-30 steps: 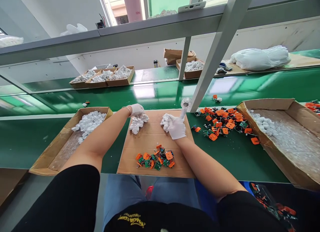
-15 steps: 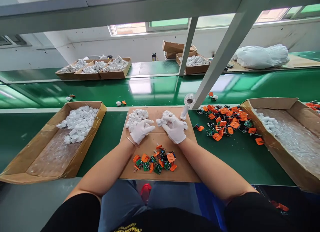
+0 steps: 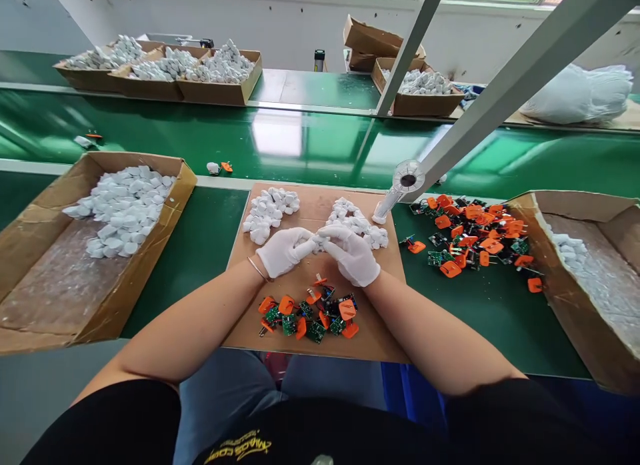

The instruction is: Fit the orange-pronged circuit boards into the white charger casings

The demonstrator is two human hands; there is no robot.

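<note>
In white gloves, my left hand (image 3: 285,253) and my right hand (image 3: 354,258) meet over the cardboard sheet (image 3: 313,271). The fingertips of both are closed on a small white plastic piece (image 3: 321,239), mostly covered by the fingers. Behind my left hand lies a loose pile of white plastic pieces (image 3: 270,210). Another white pile (image 3: 356,219) sits just beyond my right hand. Nearer my body, green circuit boards with orange plates (image 3: 316,318) are heaped on the same sheet.
To the left stands a cardboard tray (image 3: 173,215) with white pieces; another tray (image 3: 560,285) is at the right. A heap of orange-and-green parts (image 3: 473,231) lies beside it. A clear plastic stand with a round head (image 3: 407,178) rises near a slanted grey post (image 3: 480,111).
My hands have moved from the two white piles toward each other and now meet at a small white piece. The camera view has tilted downward.
</note>
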